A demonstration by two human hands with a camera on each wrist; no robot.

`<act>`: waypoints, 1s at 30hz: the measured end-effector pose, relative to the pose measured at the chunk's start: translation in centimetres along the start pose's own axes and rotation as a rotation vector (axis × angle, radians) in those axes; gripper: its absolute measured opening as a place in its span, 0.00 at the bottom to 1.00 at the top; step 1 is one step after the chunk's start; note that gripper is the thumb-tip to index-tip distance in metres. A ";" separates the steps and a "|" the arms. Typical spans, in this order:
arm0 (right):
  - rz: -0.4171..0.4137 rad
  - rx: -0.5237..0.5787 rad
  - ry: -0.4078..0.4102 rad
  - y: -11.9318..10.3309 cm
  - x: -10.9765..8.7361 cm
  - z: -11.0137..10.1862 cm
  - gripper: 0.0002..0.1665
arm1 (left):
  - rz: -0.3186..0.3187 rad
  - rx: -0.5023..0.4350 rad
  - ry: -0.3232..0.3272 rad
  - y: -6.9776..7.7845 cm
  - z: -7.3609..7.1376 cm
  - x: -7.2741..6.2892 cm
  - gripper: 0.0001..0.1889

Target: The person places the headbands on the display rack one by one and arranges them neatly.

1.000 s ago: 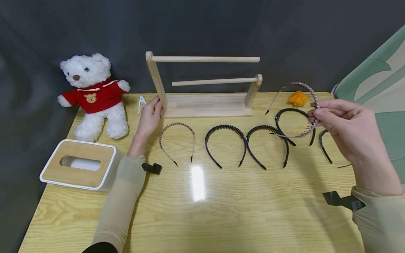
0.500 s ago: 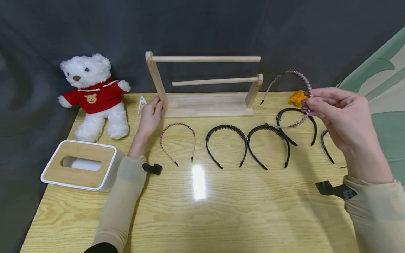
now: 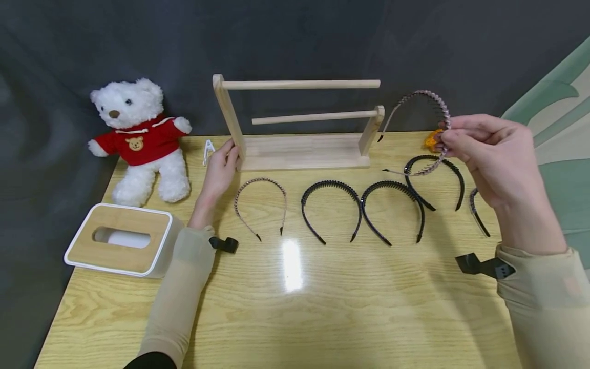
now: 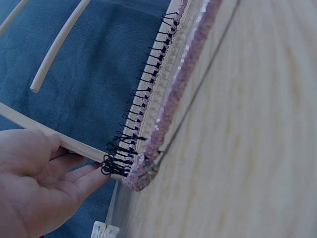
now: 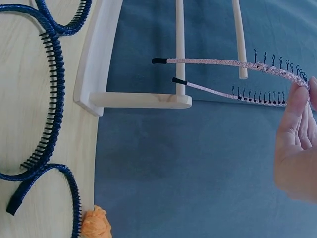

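In the head view my right hand (image 3: 493, 159) pinches a pink beaded headband (image 3: 441, 102) in the air, right of the wooden rack (image 3: 304, 154). The right wrist view shows the headband's two black-tipped ends (image 5: 159, 61) pointing toward the rack. My left hand (image 3: 220, 171) grips the foot of the rack's left upright, thumb on one side and fingers on the other in the left wrist view. Another pink headband (image 3: 260, 180) lies on the table in front of the rack; large and close, it crosses the left wrist view. The rack has two bare rods, one upper and one lower.
Several dark toothed headbands (image 3: 331, 183) lie to the right on the wooden table (image 3: 322, 318). An orange puff (image 3: 432, 141) sits near the back edge. At left are a white teddy bear (image 3: 138, 138), a tissue box (image 3: 121, 238) and a white clip (image 3: 208, 152).
My right hand has carried the pink headband up and to the left, closer to the rack's right end. My left hand stays on the rack's left upright.
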State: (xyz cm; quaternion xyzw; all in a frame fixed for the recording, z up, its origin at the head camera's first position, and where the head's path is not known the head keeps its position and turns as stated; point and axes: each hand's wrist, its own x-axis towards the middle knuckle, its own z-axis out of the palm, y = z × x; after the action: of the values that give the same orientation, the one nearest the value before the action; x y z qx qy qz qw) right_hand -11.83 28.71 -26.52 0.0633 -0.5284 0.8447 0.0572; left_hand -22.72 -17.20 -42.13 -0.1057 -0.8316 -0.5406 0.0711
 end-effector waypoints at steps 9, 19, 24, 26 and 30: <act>-0.035 -0.017 0.003 -0.3 0.9 1.1 0.10 | -0.011 -0.009 0.002 0.5 0.1 0.1 0.21; -0.050 0.015 0.003 -0.6 1.9 2.1 0.09 | -0.008 0.021 0.012 0.7 0.1 0.3 0.20; -0.046 0.011 0.000 -0.5 2.3 2.7 0.10 | -0.017 0.017 0.005 0.6 0.0 0.2 0.21; -0.048 0.001 -0.006 -0.5 2.4 2.9 0.10 | -0.018 0.012 0.003 0.5 0.0 0.1 0.21; -0.058 -0.013 -0.011 -0.4 2.6 3.4 0.10 | -0.016 0.014 0.005 0.3 0.0 0.0 0.21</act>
State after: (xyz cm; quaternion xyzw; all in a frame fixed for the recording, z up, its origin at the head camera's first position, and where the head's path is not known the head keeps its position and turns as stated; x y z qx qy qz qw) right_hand -14.21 25.93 -24.23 0.0830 -0.5320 0.8389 0.0794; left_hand -22.66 -17.06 -41.88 -0.0969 -0.8360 -0.5356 0.0697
